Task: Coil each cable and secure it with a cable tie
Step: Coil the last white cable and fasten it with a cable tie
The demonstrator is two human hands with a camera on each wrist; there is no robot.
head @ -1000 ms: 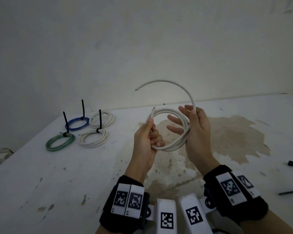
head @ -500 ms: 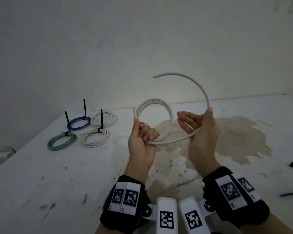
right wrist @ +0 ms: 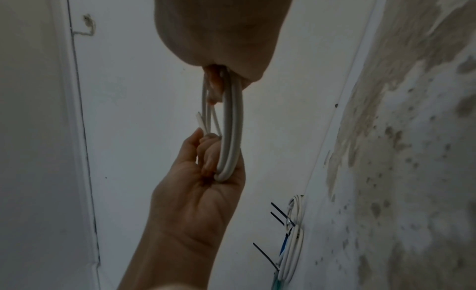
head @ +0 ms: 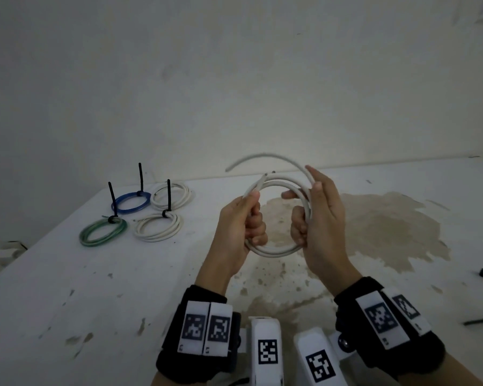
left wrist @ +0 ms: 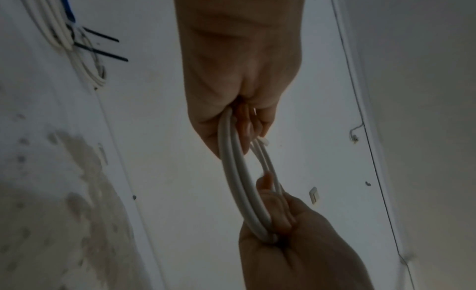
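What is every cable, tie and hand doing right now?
White cable: partly coiled, one end loose, untied.
Left hand: grips the coil.
Right hand: grips the coil's other side.
Blue coil: tied, on the table.
Green coil: tied.
Two white coils: tied.
Loose cable ties: unused, lying flat.
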